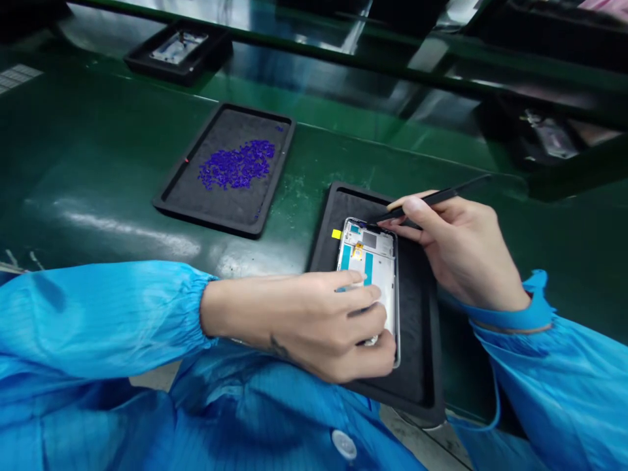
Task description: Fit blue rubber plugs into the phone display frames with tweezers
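Note:
A silver phone frame point(387, 268) with teal strips on its inner face lies in a black foam tray point(417, 353) in front of me. My left hand point(328, 324) reaches across its lower half, fingers bent over it and gripping it, hiding much of that part. Black tweezers point(449, 193) are pinched in my right hand point(458, 245). Their tips point down at the frame's top end; whether anything is between them I cannot make out. A small yellow tab point(336, 233) sticks out at the frame's upper left edge.
Left of the work tray, another black tray point(184, 203) holds a pile of tiny purple pieces point(238, 165). Farther back, a dark holder point(140, 64) carries a metallic part point(179, 47). At the right, another phone-like part point(552, 134) sits beyond a raised ledge on the green bench point(98, 170).

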`<act>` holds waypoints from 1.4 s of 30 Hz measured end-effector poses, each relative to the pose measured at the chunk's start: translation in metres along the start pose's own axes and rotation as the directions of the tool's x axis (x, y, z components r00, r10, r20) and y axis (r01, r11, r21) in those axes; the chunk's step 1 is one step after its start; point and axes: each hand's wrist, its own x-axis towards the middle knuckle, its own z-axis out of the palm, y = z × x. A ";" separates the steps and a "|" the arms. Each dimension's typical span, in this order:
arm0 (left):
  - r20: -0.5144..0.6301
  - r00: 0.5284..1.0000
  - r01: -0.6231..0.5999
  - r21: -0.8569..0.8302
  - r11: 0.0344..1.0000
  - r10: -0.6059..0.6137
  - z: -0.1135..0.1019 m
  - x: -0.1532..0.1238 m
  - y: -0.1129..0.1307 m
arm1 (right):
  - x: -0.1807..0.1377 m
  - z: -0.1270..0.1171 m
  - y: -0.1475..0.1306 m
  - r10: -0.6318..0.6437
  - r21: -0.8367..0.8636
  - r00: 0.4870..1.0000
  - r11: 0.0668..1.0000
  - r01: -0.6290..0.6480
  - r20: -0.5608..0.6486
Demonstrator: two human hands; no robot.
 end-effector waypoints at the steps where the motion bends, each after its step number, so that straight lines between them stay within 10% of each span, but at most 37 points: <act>1: -0.049 0.998 -0.036 0.048 0.998 0.038 -0.002 -0.001 -0.001 | -0.001 0.000 0.000 0.000 0.006 1.000 1.000 0.000 0.006; 12: -0.453 0.891 0.066 0.209 0.976 0.036 0.012 -0.006 0.002 | -0.014 0.003 -0.004 -0.135 -0.192 0.990 0.971 0.141 0.040; 27: -0.432 0.902 0.085 0.201 0.976 0.011 0.012 -0.005 0.005 | -0.019 0.003 -0.013 -0.332 -0.542 0.926 0.753 0.374 0.177; 36: -0.494 0.867 0.154 0.146 0.977 -0.062 0.019 -0.003 0.012 | -0.020 -0.003 -0.010 -0.169 -0.295 0.981 0.937 0.189 0.091; 42: -0.398 0.917 0.075 0.151 0.986 -0.009 0.016 -0.007 0.009 | -0.016 -0.005 -0.008 -0.204 -0.406 0.968 0.880 0.247 0.145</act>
